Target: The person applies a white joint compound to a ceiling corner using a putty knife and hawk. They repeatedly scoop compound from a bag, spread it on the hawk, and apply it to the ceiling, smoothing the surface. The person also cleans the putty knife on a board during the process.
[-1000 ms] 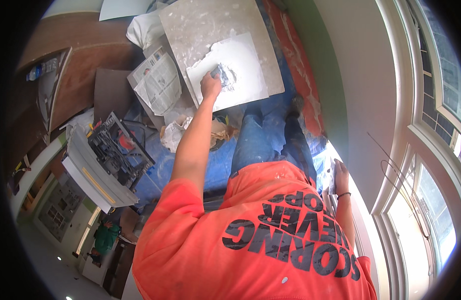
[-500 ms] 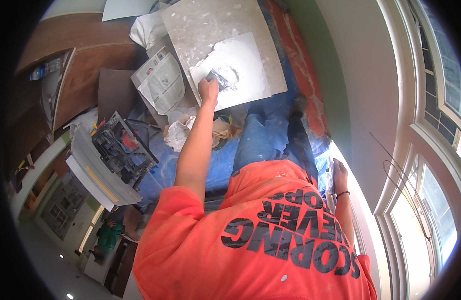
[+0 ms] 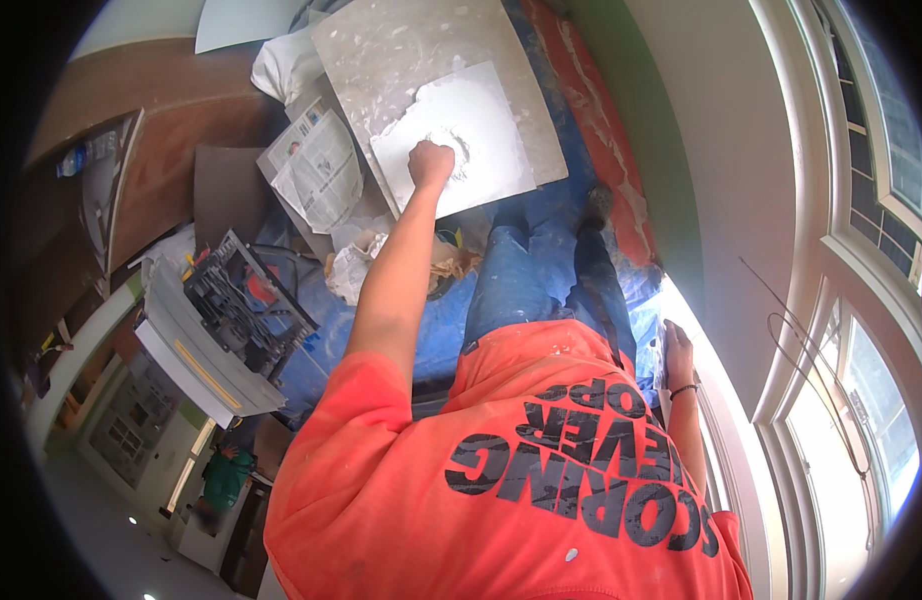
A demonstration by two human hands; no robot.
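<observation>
My left hand [image 3: 432, 163] is closed over a white powdery heap [image 3: 461, 150] on a white sheet [image 3: 506, 165]. The flat dark scraper seen in it half a second ago is now hidden behind the fist. A shallow hollow shows in the powder beside my knuckles. Under the sheet is a large grey, white-spotted board [image 3: 381, 40]. At my right side, my right hand [image 3: 678, 352] lies with fingers stretched out along a bright ledge [image 3: 699, 350] near the wall. No thing is visible in it.
Folded newspaper [image 3: 321, 170] lies left of the board, with crumpled paper [image 3: 353, 270] nearer me. A grey machine with an exposed frame [image 3: 246, 300] stands at left. Blue sheeting [image 3: 441, 315] covers the floor. Windows [image 3: 881, 400] line the right; another person [image 3: 224, 478] is far left.
My left hand has turned and shifted slightly up and right over the powder, so the dark scraper no longer shows. The right hand stays on the ledge.
</observation>
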